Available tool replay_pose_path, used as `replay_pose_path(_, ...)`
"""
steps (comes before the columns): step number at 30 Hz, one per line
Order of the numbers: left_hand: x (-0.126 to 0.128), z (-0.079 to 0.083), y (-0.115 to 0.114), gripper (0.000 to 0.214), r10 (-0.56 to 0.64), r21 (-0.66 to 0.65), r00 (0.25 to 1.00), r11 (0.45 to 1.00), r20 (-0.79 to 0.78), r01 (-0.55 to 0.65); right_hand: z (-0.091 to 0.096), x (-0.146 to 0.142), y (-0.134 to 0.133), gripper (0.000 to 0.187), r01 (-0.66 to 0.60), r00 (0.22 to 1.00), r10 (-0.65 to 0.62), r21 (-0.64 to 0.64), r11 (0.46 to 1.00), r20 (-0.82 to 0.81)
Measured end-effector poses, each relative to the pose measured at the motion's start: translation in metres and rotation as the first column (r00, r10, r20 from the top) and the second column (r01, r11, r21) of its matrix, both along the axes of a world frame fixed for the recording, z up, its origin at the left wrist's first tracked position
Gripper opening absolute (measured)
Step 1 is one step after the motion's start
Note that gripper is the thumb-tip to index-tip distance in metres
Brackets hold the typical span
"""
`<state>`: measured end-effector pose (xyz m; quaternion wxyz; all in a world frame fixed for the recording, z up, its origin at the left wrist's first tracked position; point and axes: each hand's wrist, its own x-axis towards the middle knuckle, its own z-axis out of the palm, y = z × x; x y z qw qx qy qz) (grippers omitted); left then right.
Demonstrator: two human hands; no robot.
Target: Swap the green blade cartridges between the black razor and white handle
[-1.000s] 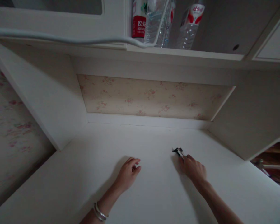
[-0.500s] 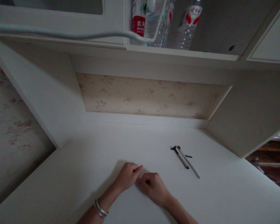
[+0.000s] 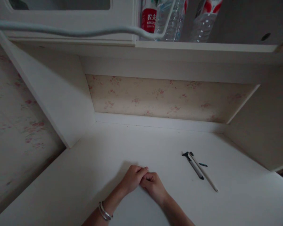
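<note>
white desk in a dim alcove: left hand and right hand rest fingertips together, both curled closed with nothing showing inside, seemingly idle. two pens lie side by side well to the right, a small cap just beside them; bottles are shelved above.

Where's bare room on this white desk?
Bare: the broad stretch of the white desk between the floral back panel and the joined left hand and right hand; also the near right corner. Crowded: the slim dark pen, white stick and small dark cap at right.
</note>
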<state>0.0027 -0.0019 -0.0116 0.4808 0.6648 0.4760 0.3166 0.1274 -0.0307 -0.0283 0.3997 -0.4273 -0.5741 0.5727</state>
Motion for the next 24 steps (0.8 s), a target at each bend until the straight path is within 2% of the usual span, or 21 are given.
replay_pose_path(13, -0.0027, 0.0016, 0.0011, 0.044, -0.006, -0.005, 1.000, 1.000, -0.027, 0.006, 0.0071, -0.0012, 0.0009, 0.026, -0.014, 1.000, 0.014, 0.010, 1.000, 0.027)
replay_pose_path(24, -0.0024, 0.0023, 0.0013, 0.044, -0.001, -0.033, 0.999, 0.999, -0.038, 0.000, 0.0061, -0.0027, -0.0017, 0.027, 0.006, 0.998, -0.008, 0.027, 1.000, 0.062)
